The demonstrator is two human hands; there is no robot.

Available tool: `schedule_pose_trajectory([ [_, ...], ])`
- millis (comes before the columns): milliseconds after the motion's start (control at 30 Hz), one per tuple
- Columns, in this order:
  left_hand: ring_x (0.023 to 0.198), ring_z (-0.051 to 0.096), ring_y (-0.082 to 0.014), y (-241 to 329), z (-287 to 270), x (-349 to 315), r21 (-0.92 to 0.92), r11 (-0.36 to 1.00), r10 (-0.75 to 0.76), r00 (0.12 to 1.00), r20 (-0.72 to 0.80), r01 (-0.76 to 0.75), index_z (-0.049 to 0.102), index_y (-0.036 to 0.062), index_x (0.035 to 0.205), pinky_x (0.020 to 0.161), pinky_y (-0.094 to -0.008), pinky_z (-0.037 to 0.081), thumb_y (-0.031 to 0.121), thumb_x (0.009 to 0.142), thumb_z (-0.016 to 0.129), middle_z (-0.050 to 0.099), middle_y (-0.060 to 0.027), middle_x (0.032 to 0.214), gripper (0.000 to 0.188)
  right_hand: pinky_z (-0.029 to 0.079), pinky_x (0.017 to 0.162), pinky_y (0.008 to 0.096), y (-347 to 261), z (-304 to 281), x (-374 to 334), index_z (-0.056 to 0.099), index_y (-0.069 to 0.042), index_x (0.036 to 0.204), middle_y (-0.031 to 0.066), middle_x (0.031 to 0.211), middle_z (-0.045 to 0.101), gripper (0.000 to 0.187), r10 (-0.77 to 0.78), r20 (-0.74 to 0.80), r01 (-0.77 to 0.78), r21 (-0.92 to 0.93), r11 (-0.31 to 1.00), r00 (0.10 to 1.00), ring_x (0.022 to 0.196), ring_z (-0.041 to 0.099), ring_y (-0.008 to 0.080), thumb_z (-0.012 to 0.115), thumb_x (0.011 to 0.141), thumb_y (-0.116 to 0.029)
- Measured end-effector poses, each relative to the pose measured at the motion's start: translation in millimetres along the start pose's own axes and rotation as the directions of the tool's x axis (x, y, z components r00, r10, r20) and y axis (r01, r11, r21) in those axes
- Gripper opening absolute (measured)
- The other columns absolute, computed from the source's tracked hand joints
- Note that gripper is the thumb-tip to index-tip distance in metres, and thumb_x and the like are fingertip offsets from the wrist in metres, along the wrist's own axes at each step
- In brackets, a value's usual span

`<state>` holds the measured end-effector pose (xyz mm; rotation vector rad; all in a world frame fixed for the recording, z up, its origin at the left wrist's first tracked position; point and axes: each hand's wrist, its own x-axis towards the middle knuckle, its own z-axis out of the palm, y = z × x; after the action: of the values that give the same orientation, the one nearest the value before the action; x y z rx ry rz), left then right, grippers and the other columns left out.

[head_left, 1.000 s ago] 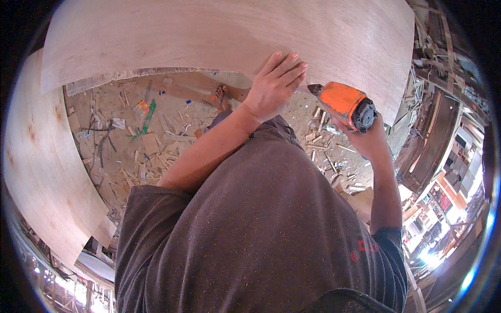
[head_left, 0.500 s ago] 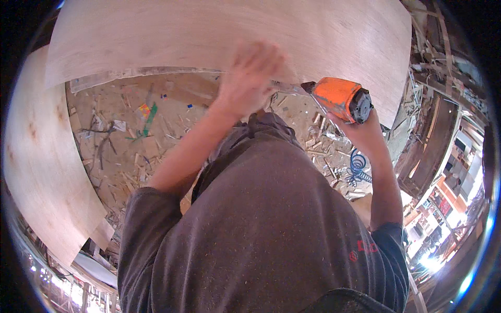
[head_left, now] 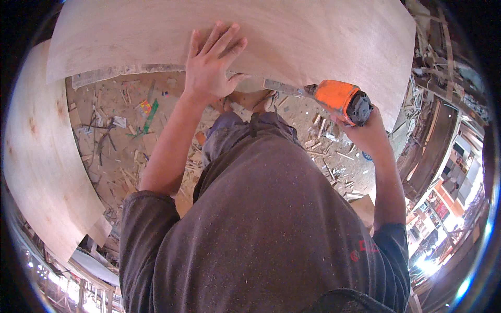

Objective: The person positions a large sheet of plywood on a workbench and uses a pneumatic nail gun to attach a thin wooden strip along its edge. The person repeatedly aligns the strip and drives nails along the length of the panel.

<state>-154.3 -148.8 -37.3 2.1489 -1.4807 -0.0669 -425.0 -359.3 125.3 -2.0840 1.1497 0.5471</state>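
A broad pale plywood sheet [head_left: 313, 36] spans the far side in front of me. My left hand [head_left: 211, 68] rests on its near edge, fingers spread and the thumb pointing right. My right hand [head_left: 365, 128] is wrapped round an orange and black nail gun [head_left: 336, 99], whose dark nose meets the sheet's near edge right of centre. The gun's handle is mostly hidden by its body and my fingers. Under the near edge shows a strip of rough wood [head_left: 125, 74].
Another plywood sheet [head_left: 44, 141] lies along the left. Wood scraps, twigs and a green strip [head_left: 151, 117] litter the dirt floor [head_left: 172, 104] below. A blue coiled hose [head_left: 367, 156] partly shows by my right forearm. Dark timber [head_left: 430, 141] and piled scrap stand at the right.
My left hand has moved left along the sheet, from a blurred pose to lying spread on it. The nail gun stays near the same edge, shifted very slightly. Less of the blue hose shows.
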Motion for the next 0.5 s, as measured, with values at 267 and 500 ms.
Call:
schedule_pose_trajectory([
  [267,0.152,0.039,-0.0231,-2.5,1.3,0.3,-0.020,1.000,0.011,1.000,-0.019,-0.012,0.070,0.0250,0.135,0.125,-0.0587,0.024,0.037,0.065,0.092,0.049,0.0023,0.159,0.074,0.056,0.081,0.0367,24.5,3.1,-0.1,0.070,0.001,0.115,0.0108,0.099,0.076,0.041,-0.112,-0.069,0.119,0.108,0.987,0.991,0.089,0.073,0.0222,0.086,0.084,-0.021],
  [500,0.153,0.038,-0.0250,9.5,-5.7,6.4,0.001,1.000,-0.028,0.999,0.030,0.028,0.069,0.0223,0.137,0.125,-0.0622,0.021,0.036,0.067,0.092,0.050,-0.0003,0.159,0.075,0.051,0.083,0.0291,122.9,-79.7,-23.0,0.059,0.003,0.131,0.0064,0.113,0.066,0.049,0.091,0.033,-0.096,0.263,0.960,0.995,0.096,0.062,0.0120,0.077,0.089,-0.015],
])
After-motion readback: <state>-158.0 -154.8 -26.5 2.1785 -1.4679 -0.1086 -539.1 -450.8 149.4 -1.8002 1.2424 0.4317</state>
